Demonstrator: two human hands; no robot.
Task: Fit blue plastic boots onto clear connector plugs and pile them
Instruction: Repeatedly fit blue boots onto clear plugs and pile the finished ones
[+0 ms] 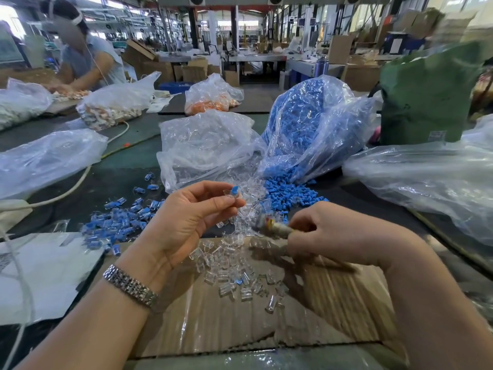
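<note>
Pinching a small blue boot against a clear plug at the fingertips, the left hand holds the pair up above the cardboard sheet, palm turned to the camera. The right hand is curled around a blurred stick-like tool, its tip aimed toward the loose clear plugs scattered on the cardboard.

These parts look featherlight and rigid, smooth plastic that could easily squirt out of a fingertip pinch, so I'd judge the best hold is across the plug's flat sides, leaving the open end free for the boot. The thin clip on a plug probably snaps if bent hard.

Off to the left, the pile of finished pieces sits on the dark table, blue showing through clear. Behind, blue boots spill from their big bag, beside a bag of clear plugs.

Hard to call: whether the boot is fully seated or only started, since fingers cover the joint. The tool is motion-smeared, so what it is stays unclear, and the plugs nearly vanish against the glossy tape.
</note>
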